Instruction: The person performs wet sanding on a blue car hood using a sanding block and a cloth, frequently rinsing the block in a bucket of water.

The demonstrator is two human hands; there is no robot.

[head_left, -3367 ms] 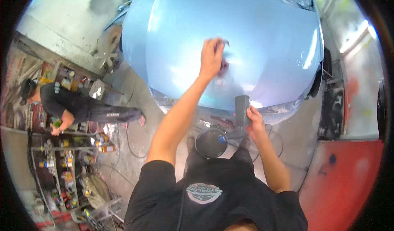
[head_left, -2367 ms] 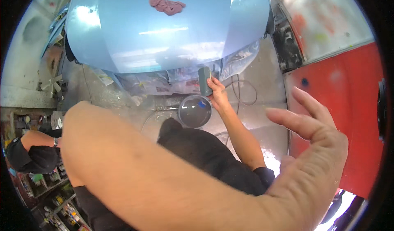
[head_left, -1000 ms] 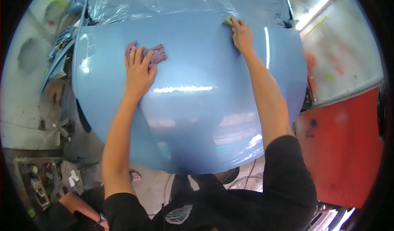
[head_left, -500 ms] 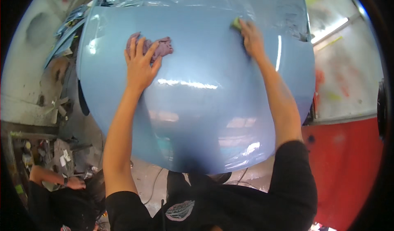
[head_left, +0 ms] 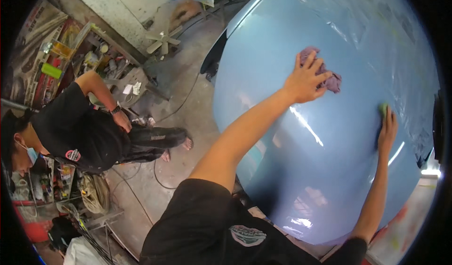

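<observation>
Pale blue and pretty glossy, that panel looks like a car hood point(head_left: 339, 142) to me; from where I'm standing the left hand point(head_left: 303, 82) has its fingers fanned out over a crumpled mauve rag point(head_left: 333, 83) lying on the hood, while the right hand point(head_left: 388, 128) reaches across with its fingertips on a small green pad point(head_left: 383, 108), also on the hood, near the clear plastic sheeting point(head_left: 376, 34); can't tell if the thumb is pinching that pad or if it's only being pressed from above; if I were rubbing with it I'd hold it flat, spread the pressure evenly so no fingertip digs a groove, go in straight overlapping passes, and ease off by the plastic so nothing snags; rag wants to be clean too, grit under it would scratch imo; as for direction, the rag's long axis runs slantwise from far left to near right; the pad is mostly covered by fingers so I can't call its long axis, though the bit showing pokes out past the fingertips, away from the person; the hood's rounded edge faces the person, the plastic-covered end is the far one
</observation>
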